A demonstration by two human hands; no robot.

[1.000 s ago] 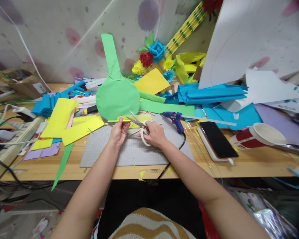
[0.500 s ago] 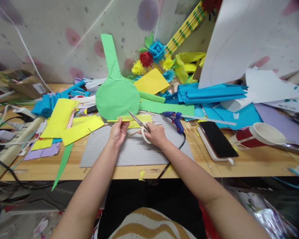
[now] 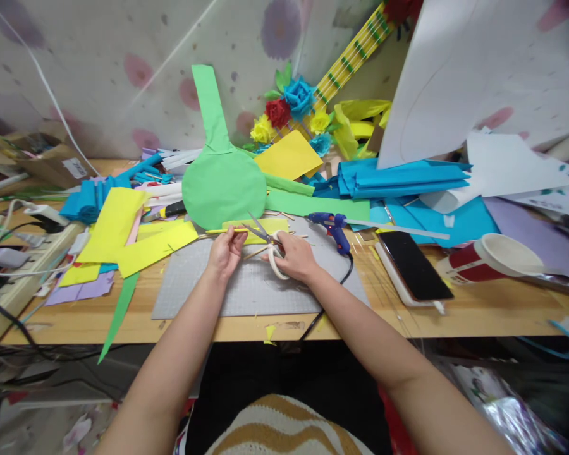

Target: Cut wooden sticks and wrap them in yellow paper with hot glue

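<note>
My left hand point(image 3: 226, 253) is closed, pinching a thin yellow paper-covered stick point(image 3: 218, 231) that lies level across its fingertips. In my right hand point(image 3: 294, 254) is a pair of scissors point(image 3: 265, 235) with pale handles; the blades are parted and point left, close to the right end of the stick. Under both hands lies a grey cutting mat point(image 3: 189, 284). A yellow paper strip point(image 3: 279, 225) rests just beyond the blades. Behind it is a round green paper shape point(image 3: 224, 189) with a long upright neck.
To the right are a blue glue gun point(image 3: 332, 229), a phone point(image 3: 415, 265) and a paper cup point(image 3: 488, 259). Yellow paper pieces point(image 3: 159, 249) and a power strip point(image 3: 42, 265) are at left. Blue folded paper point(image 3: 403, 179) and paper flowers point(image 3: 298, 95) stand behind.
The scissors' blades have opened wider and their handles have spread apart. Both hands stay in nearly the same place, with the yellow stick still in my left fingers.
</note>
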